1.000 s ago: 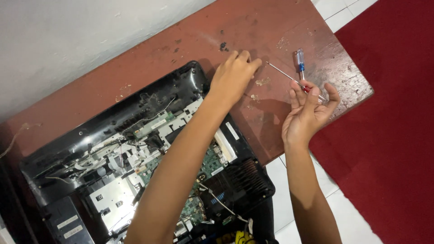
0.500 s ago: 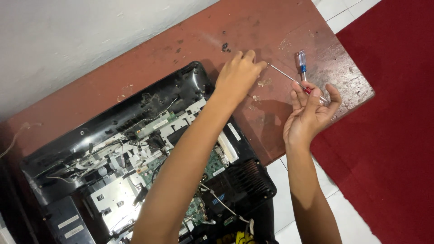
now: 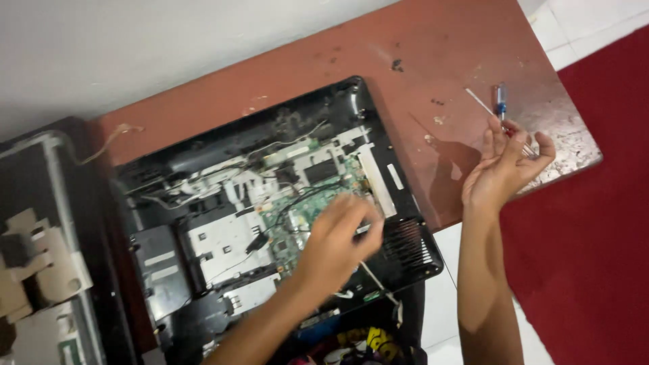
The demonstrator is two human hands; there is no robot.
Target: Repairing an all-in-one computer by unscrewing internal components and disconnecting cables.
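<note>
Two hands in view — my left hand (image 3: 334, 236) hangs blurred over the green circuit board (image 3: 297, 220) inside the opened black laptop chassis (image 3: 270, 209), fingers curled loosely downward, and I cannot tell whether they pinch anything. My right hand (image 3: 503, 165) sits palm-up at the red-brown table (image 3: 419, 61) edge, fingers loosely spread around the blue-handled screwdriver (image 3: 500, 101) — its long axis runs up and away from the fingertips, shaft slanting left, well apart from the board
</note>
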